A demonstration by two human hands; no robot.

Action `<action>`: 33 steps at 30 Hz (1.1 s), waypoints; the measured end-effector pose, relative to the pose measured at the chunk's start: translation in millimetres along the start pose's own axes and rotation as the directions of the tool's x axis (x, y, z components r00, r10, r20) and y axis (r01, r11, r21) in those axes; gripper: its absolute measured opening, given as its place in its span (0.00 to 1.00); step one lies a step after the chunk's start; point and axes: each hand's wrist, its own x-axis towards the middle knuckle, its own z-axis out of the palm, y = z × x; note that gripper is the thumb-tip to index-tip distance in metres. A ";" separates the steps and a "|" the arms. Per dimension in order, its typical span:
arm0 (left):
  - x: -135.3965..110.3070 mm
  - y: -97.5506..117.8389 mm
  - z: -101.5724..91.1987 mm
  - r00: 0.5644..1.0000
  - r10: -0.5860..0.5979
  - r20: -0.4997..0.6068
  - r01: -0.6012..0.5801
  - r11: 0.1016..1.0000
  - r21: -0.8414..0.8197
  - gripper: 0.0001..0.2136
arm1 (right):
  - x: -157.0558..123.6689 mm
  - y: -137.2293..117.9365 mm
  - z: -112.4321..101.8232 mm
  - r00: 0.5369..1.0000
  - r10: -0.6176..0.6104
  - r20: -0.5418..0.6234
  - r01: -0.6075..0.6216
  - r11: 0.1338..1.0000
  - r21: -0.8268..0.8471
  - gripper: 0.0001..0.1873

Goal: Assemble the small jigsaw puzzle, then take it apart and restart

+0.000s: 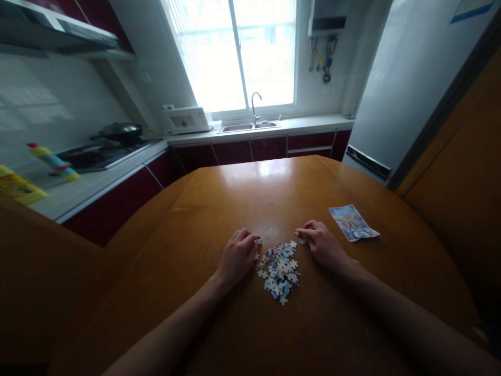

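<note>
Two forearms angled inward, left hand, right hand flanking puzzle pieces.

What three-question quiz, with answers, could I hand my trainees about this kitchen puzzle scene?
1. True or false: the puzzle pieces are all joined into a finished picture.

2. Where does the microwave stand, as seen in the picture?
a) to the right of the sink
b) to the left of the sink
c) on the wooden table

3. Fill the gap: the colourful sheet lies on the table, nearer the person's ____ hand.

Key
1. False; they lie loose.
2. b
3. Right; the right hand is closer.
</note>
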 end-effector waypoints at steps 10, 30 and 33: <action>-5.1 -20.7 -22.9 0.988 -0.053 0.147 0.085 0.972 -0.221 0.09 | 0.1 -10.1 0.5 0.992 -0.127 -0.013 0.127 0.992 0.018 0.12; -1.8 -26.1 -36.7 0.938 0.249 0.243 -0.199 0.957 -0.213 0.10 | -2.7 -7.9 -27.7 0.983 -0.126 0.137 0.124 0.992 0.020 0.09; -0.4 -21.5 -38.4 0.933 0.260 0.249 -0.202 0.951 -0.235 0.10 | -3.5 -1.9 -28.0 0.992 -0.060 0.109 0.062 0.998 -0.013 0.08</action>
